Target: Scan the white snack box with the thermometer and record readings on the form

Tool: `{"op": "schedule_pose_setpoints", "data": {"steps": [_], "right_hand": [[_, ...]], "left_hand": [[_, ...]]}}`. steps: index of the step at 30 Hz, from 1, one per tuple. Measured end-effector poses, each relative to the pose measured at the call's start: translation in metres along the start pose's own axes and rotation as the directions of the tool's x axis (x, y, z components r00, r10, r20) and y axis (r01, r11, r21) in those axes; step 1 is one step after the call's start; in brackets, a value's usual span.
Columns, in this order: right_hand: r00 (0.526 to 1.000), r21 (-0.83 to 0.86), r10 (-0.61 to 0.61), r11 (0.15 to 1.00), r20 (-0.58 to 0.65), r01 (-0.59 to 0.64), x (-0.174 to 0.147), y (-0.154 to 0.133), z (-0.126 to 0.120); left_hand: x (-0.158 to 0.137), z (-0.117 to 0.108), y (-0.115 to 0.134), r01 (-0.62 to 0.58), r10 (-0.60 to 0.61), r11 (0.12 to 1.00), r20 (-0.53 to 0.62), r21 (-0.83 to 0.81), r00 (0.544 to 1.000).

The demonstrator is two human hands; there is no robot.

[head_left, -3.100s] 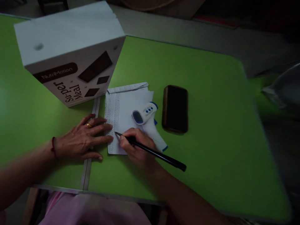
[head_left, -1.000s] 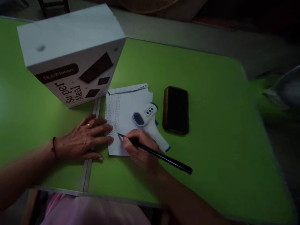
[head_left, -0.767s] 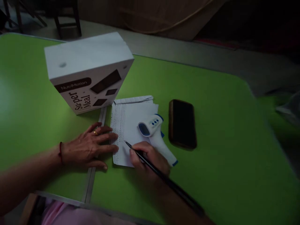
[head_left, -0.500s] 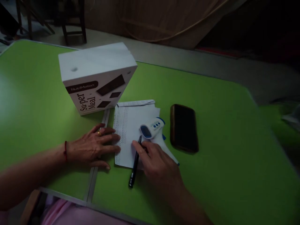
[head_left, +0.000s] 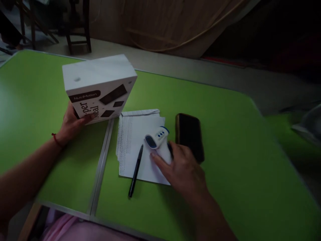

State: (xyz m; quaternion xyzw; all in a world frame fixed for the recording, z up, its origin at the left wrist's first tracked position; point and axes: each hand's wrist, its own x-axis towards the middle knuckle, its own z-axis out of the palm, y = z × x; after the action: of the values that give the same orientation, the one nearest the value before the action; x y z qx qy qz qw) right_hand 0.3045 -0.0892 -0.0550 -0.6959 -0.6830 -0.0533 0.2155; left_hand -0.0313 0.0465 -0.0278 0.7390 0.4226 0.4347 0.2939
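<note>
A white box (head_left: 105, 74) printed "NutriMotion" stands upright on the green table. My left hand (head_left: 71, 124) grips its lower left corner, thumb across the printed front and fingers hidden along the side. A white and blue infrared thermometer (head_left: 156, 138) lies over the papers. My right hand (head_left: 184, 169) is closed around its handle, with the thumb on the near side and fingertips partly hidden behind. Left of that hand, a black pen (head_left: 135, 170) rests partly on the written paper sheets (head_left: 127, 147), touched by neither hand.
A dark phone in a brown-edged case (head_left: 190, 134) lies just beyond my right hand. A metal seam (head_left: 101, 167) crosses the green table (head_left: 225, 134). Dark wooden chairs (head_left: 77, 33) stand past the far edge. A pale object (head_left: 309, 122) sits at the right.
My left hand has left the papers' edge and taken hold of the box. My right hand has let go of the pen and moved right onto the thermometer's handle. The view has shifted slightly.
</note>
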Motion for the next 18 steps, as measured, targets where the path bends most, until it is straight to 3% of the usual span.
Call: {"op": "schedule_pose_setpoints", "data": {"steps": [3, 7, 10, 12, 14, 16, 18], "right_hand": [[0.994, 0.036, 0.087, 0.995, 0.06, -0.089, 0.001, 0.002, 0.005], [0.989, 0.091, 0.122, 0.987, 0.088, -0.13, 0.003, -0.002, 0.003], [0.967, 0.105, 0.173, 0.975, 0.19, -0.195, 0.006, -0.008, -0.002], [0.943, 0.116, 0.237, 0.956, 0.234, -0.269, 0.01, -0.011, -0.006], [0.93, 0.181, 0.303, 0.922, 0.205, -0.341, 0.014, -0.015, -0.011], [0.913, 0.324, 0.382, 0.854, 0.142, -0.408, 0.015, -0.02, -0.019], [0.88, 0.523, 0.457, 0.722, 0.132, -0.453, 0.012, -0.026, -0.032]], "left_hand": [[0.001, 0.001, 0.002, 0.084, -0.093, 0.992, -0.102, -0.097, 0.99], [-0.004, 0.005, 0.027, 0.01, -0.042, 0.981, -0.162, -0.193, 0.986], [-0.012, 0.012, 0.05, -0.002, -0.022, 0.969, -0.094, -0.248, 0.995], [-0.019, 0.018, 0.059, 0.065, -0.068, 0.948, 0.0, -0.312, 0.998], [-0.024, 0.024, 0.061, 0.182, -0.156, 0.919, 0.101, -0.351, 0.983], [-0.028, 0.028, 0.059, 0.287, -0.243, 0.896, 0.166, -0.34, 0.956], [-0.029, 0.029, 0.055, 0.319, -0.261, 0.89, 0.211, -0.325, 0.942]]}}
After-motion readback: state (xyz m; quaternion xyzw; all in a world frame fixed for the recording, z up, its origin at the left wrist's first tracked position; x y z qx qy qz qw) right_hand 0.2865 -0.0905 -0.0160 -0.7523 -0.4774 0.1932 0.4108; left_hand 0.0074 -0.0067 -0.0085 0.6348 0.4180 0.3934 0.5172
